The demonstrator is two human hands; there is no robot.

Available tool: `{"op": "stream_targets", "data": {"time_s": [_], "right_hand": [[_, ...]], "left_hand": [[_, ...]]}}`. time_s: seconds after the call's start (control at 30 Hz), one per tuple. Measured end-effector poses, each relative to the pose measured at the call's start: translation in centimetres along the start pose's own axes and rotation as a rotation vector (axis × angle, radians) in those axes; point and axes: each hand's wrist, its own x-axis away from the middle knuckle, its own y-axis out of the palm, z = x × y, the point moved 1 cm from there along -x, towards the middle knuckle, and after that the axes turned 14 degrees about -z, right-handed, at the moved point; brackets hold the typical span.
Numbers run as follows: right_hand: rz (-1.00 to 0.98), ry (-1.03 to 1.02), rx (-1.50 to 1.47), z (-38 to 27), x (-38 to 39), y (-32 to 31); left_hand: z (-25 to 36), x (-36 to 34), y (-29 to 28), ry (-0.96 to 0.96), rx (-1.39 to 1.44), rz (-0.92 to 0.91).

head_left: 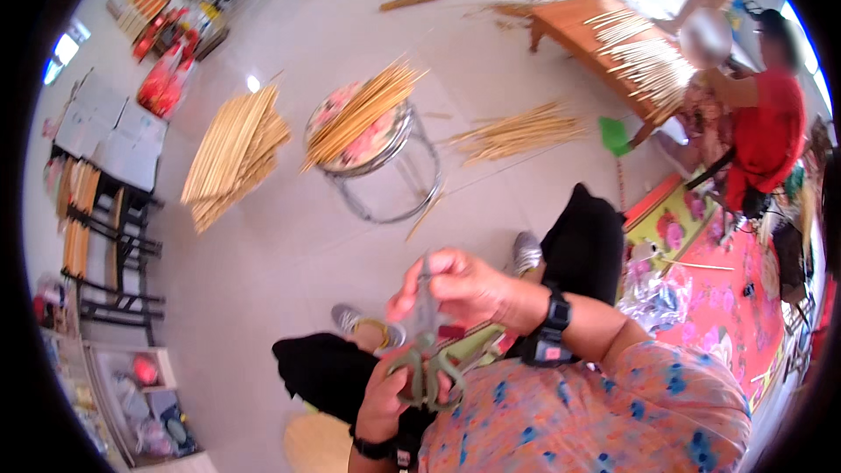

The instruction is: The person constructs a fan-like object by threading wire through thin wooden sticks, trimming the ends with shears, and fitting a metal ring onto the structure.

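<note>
A pair of scissors with grey-green handles is held upright in front of my lap. My left hand grips it at the handle loops, which hang low near my shirt. Higher up, my right hand has its fingers closed around the blades near the tip, which pokes out above the fingers. The blades look closed together, though the fingers partly cover them. Dark bands circle both my wrists.
Ahead is a round metal-legged stool bearing a bundle of thin sticks. Stick piles lie on the floor to its left and right. At right, people sit by a wooden table. A clear plastic bag rests on a floral mat.
</note>
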Motion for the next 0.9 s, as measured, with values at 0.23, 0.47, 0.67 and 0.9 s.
{"op": "stream_targets", "data": {"time_s": [0.23, 0.47, 0.67, 0.9], "right_hand": [[-0.001, -0.016, 0.028, 0.0, 0.0, 0.0], [0.08, 0.047, 0.17, -0.8, 0.3, 0.5], [-0.036, 0.045, -0.049, 0.1, 0.7, -0.7], [-0.084, 0.061, -0.094, 0.6, 0.7, -1.5]], "left_hand": [[-1.0, -0.4, -1.0, 0.139, -0.094, -0.029], [-1.0, 0.5, -0.8, 0.055, -0.035, 0.066], [0.2, 0.0, 0.3, -0.058, 0.086, -0.091], [-0.1, 0.1, 0.0, -0.023, 0.044, -0.171]]}}
